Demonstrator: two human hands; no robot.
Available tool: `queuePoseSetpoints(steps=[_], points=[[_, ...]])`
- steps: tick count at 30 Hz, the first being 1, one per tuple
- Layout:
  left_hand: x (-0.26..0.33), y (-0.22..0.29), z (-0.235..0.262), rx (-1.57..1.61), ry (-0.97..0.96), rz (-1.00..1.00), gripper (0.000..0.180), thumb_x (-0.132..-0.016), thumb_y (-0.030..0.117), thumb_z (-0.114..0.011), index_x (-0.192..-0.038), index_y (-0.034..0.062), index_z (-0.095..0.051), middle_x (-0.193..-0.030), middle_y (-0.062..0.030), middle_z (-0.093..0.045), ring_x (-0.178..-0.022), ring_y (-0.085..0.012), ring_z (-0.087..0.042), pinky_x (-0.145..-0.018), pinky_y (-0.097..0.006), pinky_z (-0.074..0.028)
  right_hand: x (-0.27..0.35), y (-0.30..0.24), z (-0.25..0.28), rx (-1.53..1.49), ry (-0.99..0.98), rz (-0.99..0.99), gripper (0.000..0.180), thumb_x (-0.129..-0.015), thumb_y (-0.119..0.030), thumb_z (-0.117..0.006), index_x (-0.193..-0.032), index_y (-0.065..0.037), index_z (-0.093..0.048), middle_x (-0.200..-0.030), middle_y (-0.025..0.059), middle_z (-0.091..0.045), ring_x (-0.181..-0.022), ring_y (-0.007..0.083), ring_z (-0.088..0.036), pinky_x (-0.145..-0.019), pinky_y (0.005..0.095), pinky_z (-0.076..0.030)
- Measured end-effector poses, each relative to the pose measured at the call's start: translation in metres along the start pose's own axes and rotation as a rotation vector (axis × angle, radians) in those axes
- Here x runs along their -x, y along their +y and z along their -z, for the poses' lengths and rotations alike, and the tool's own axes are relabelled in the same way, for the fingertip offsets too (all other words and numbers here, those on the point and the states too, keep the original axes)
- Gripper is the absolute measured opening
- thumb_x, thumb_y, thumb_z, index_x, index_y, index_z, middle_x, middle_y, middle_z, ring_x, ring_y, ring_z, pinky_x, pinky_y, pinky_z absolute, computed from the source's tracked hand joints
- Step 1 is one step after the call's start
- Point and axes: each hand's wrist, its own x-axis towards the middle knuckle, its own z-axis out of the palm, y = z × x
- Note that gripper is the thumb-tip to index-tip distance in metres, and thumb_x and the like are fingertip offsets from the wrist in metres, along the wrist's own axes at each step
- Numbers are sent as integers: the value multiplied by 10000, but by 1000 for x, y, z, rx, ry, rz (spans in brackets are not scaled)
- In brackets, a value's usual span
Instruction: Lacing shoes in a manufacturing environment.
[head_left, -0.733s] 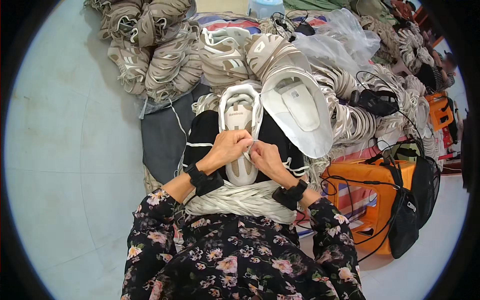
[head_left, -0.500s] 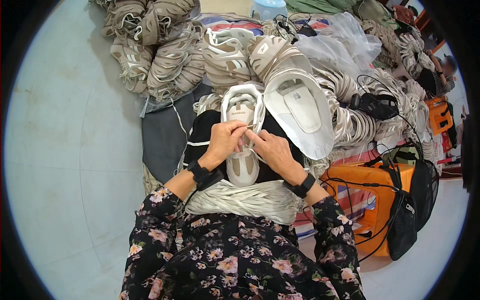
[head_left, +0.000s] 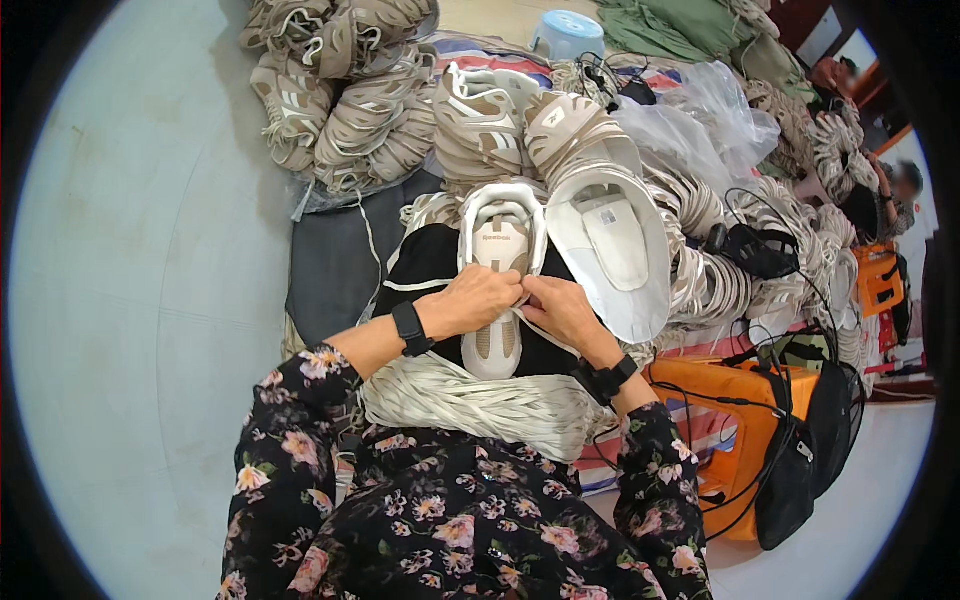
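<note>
Shoe upper [head_left: 492, 345], beige and white, lies mid-scene, toe near, opening far, on black cloth [head_left: 425, 255]. Left hand [head_left: 475, 300] and right hand [head_left: 568, 310] meet over its right side, fingers pinched closed; seemingly gripping white lace [head_left: 413, 287], though the held bit is hidden.

Risks, my judgement: a thin, flat lace could slip from the fingertips or twist if pulled unevenly. Neither palm appears to brace the upper, so a hard tug might swivel it on soft cloth. The lace bundle [head_left: 480, 405] lies just near of the toe; a loose strand could snag there. Upturned upper [head_left: 612, 240] stands close on the right; a wide swing of the right forearm might knock it. Black cables at right could catch a sleeve.

Surface: no worktop seen. Striped sheet [head_left: 705, 430] under the right-hand piles; dark grey mat [head_left: 335, 255] left of the cloth.

Room: pale tiled floor [head_left: 150, 300] at left. Stacked uppers [head_left: 370, 120] far left. Orange stool [head_left: 690, 380] with black bag [head_left: 795, 490] at right. Clear plastic [head_left: 735, 110] and green cloth [head_left: 680, 30] far. Another person [head_left: 892, 205] far right.
</note>
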Motion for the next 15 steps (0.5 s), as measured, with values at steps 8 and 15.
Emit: queuePoseSetpoints(steps=[8,15], points=[[-17,-68,42,-239,389,92,110,-756,110,-571,-851,53,-571,-749,-113,-521,-602,-289,-579,-499,-371,-472,-5,-14,6,-179,-77,-144,236,-680,-29,-618,-908,-52,-562,-674,73,-503,-621,218,-535,-587,312,-452],[46,-38,32,797,624,579,231,-845,32,-520,-1067,14,-580,-749,-47,-646,-564,-76,-574,-472,-226,-449,-25,-49,-1,-283,113,-79,183,-770,-14,-534,-942,13,-589,-762,149,-582,-673,286,-586,-604,344,-455]])
